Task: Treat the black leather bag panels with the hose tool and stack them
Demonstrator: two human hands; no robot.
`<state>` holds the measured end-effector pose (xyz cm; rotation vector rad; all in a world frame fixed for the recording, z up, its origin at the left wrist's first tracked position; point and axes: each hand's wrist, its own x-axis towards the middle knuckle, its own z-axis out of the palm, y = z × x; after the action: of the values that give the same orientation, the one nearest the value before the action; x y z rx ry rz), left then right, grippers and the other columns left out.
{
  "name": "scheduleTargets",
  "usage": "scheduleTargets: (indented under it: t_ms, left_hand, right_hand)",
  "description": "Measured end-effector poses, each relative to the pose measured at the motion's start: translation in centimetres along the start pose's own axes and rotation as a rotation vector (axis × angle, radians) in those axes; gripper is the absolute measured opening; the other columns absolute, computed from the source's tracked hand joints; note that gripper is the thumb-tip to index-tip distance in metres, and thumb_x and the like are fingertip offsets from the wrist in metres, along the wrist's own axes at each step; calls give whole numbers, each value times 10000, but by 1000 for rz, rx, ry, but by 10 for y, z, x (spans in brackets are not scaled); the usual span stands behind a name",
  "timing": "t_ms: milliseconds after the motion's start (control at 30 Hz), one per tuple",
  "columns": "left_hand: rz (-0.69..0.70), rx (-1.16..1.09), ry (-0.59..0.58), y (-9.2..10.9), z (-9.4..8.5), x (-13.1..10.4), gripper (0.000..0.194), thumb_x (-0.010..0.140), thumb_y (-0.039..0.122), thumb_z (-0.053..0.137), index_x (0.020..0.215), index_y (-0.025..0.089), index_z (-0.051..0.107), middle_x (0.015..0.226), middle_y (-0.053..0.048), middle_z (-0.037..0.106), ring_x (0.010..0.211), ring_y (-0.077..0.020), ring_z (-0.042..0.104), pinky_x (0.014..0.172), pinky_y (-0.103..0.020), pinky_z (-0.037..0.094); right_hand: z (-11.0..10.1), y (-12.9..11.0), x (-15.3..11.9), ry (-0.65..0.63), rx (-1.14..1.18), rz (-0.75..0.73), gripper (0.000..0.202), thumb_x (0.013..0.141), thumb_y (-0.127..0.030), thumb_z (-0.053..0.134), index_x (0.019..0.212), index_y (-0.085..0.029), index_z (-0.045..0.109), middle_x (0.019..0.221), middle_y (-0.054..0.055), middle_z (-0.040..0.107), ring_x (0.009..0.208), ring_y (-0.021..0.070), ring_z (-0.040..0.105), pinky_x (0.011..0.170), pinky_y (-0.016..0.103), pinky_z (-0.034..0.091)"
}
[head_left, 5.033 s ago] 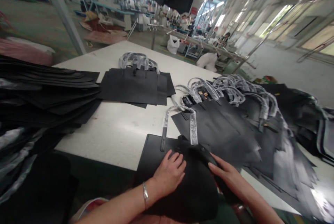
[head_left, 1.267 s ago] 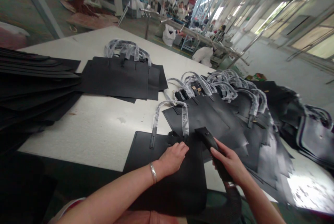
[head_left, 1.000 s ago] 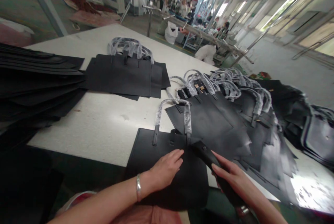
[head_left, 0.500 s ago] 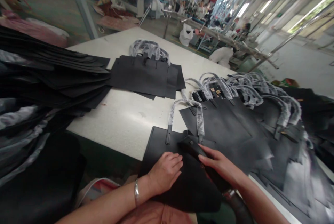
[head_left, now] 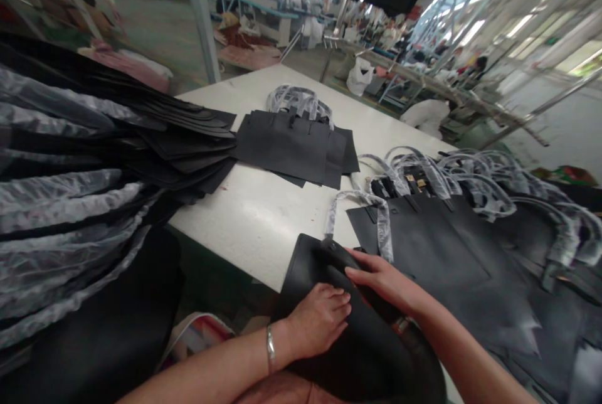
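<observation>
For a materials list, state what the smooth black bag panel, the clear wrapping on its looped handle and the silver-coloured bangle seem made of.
Smooth black bag panel: probably real or imitation leather, semi-matte, by its soft sheen.
Clear wrapping on the looped handle: thin glossy plastic film, by its see-through creases.
Silver-coloured bangle: apparently polished metal, by its bright highlights.

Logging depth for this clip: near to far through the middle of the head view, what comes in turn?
Left hand, upright plastic-wrapped handle, black panels with wrapped handles, reddish-brown heap on the floor, blue-edged bench.
</observation>
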<state>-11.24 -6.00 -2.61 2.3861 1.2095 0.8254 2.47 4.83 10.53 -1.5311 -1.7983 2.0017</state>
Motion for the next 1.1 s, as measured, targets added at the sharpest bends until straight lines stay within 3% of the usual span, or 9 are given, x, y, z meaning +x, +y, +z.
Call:
scheduleTargets:
  t_ms: [233,400,533,633,733,800,867,967,1100]
  left_hand:
    - [9,34,-87,4,-18,7,236,942,284,490,1109,133,562,1173,-103,626,1151,-233,537,1016,-381,374]
    - [-32,-17,-114,9,-18,7,217,930,254,511,1111,149,569,1146,-89,630,1111,-224,551,1006,-377,399]
    - [-58,-195,-82,0,-23,3,248,884,193,591,1132,181,594,1246,-64,615,1178,-199,538,1057,-339,378]
    - [-168,-235,6,-30,-50,5,203,895,172,589,1092,187,635,1163,-44,649,1087,-171,576,984,-282,436]
    - [-320,-83,99,-77,-87,11,155,900,167,587,1029,192,670,1035,-51,653,1009,-188,572,919,-296,453]
    - [-275,-13,43,-108,-107,18,146,883,185,624,1015,204,684,1001,-43,646,988,-190,568,885,-284,446]
    - [-188,-6,-70,-133,-120,27,128,865,212,661,988,215,696,984,-26,643,961,-175,576,836,-248,436]
    - [-118,-38,-215,-154,-126,40,73,842,251,697,911,233,712,948,9,637,878,-137,591,752,-200,411]
    - [-90,-48,-306,-160,-124,50,37,844,279,696,829,252,718,880,40,621,789,-103,589,688,-180,381]
  right_hand:
    - [17,-21,15,-22,-121,-98,470,783,-351,677,1234,-216,659,877,-1,706,752,165,598,632,253,457]
    - [33,-35,48,67,-195,-135,496,798,-388,644,1275,-251,624,639,-42,620,486,111,506,462,226,392]
    - [18,-36,40,240,-73,-189,642,800,-446,652,1398,-272,495,562,-73,553,442,119,505,426,227,396]
    - [4,-25,16,255,12,-151,713,792,-471,670,1436,-266,444,584,-64,601,471,140,548,437,237,419]
    - [2,-4,-4,209,14,-131,677,789,-468,681,1401,-236,506,957,28,749,820,227,687,663,295,534]
    - [7,10,-11,160,-16,-151,657,793,-461,684,1387,-230,528,1262,57,674,1117,284,623,923,363,499]
    - [15,20,-13,114,-39,-150,656,810,-461,667,1406,-236,506,1374,53,601,1218,306,563,1048,422,416]
    - [25,25,-11,65,-46,-149,660,827,-455,645,1425,-232,478,1363,48,611,1240,308,547,1099,447,360]
    - [27,24,-5,49,-88,-148,678,816,-469,645,1431,-242,470,1298,40,662,1254,315,533,1104,449,351]
